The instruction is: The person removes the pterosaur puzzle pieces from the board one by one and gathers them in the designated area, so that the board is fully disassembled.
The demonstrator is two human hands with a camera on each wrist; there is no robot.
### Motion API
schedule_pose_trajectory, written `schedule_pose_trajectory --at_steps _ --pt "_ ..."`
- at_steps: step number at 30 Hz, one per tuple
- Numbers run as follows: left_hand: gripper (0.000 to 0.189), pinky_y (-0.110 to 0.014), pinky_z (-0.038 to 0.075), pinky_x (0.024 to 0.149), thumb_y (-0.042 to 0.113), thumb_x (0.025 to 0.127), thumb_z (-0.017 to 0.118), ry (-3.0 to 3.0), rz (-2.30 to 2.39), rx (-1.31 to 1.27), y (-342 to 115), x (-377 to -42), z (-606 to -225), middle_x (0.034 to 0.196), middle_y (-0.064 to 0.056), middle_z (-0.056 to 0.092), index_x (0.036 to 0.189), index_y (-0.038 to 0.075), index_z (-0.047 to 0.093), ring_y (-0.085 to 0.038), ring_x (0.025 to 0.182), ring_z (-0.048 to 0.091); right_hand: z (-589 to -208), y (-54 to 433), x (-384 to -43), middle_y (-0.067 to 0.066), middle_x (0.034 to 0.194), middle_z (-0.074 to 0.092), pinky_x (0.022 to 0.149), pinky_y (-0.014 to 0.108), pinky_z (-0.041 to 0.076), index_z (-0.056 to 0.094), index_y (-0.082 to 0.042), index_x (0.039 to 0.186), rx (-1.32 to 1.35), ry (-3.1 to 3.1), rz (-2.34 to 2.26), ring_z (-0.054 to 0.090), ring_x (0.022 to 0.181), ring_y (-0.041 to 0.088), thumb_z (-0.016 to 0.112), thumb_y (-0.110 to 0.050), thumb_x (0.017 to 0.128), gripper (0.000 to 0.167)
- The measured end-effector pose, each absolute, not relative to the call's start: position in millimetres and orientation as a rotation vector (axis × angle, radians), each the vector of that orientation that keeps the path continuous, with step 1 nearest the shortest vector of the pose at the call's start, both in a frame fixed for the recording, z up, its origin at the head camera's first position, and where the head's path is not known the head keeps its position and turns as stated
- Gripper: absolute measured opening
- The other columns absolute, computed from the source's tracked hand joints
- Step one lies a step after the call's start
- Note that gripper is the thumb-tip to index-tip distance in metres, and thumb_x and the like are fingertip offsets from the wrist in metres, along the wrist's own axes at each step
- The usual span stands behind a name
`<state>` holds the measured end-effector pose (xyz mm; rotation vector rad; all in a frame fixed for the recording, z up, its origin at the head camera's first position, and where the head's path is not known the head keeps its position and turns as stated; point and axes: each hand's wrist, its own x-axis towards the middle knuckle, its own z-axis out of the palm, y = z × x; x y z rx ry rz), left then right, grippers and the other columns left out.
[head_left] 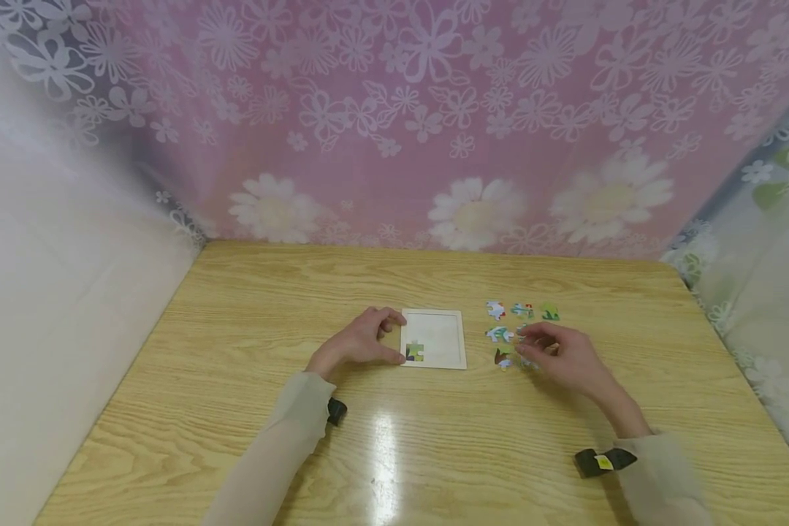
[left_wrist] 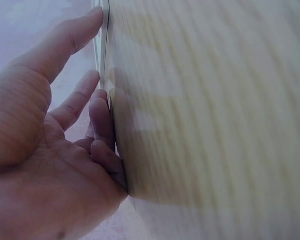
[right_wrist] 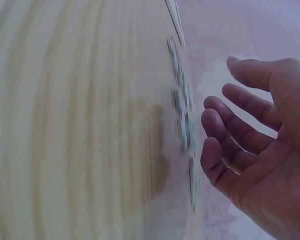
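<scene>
A pale square puzzle tray (head_left: 444, 334) lies on the table, with one green and purple jigsaw piece (head_left: 417, 351) in its near left corner. My left hand (head_left: 364, 339) touches the tray's left edge, thumb by the near corner and a fingertip by the far one. Its other fingers rest low by the wood in the left wrist view. Over several loose jigsaw pieces (head_left: 500, 334) to the tray's right hovers my right hand (head_left: 568, 359). Its thumb and fingers are apart and loosely bent in the right wrist view, holding nothing. Some pieces are partly hidden beneath it.
The wood-grain table (head_left: 269, 292) reaches a pink flowered curtain (head_left: 381, 146) at the back. Pale fabric (head_left: 59, 256) hangs along the left side, and more flowered fabric (head_left: 763, 277) along the right. Black wrist straps (head_left: 606, 462) show at the sleeves.
</scene>
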<state>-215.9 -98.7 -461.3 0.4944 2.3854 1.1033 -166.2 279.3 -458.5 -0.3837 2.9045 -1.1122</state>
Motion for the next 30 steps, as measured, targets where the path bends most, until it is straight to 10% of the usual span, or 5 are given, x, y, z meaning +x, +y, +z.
schedule_pose_trajectory --at_steps 30 --pt "0.061 -0.038 0.039 0.09 0.026 0.083 0.086 2.389 1.115 0.498 -98.3 -215.1 -460.0 0.116 -0.007 0.045 0.136 0.017 0.057 -0.022 0.102 0.042 -467.9 186.3 -183.4 -0.003 0.091 0.073 0.07 0.025 0.054 0.075 -0.011 0.11 -0.707 2.765 -1.244 0.064 0.08 0.008 0.077 -0.022 0.093 0.02"
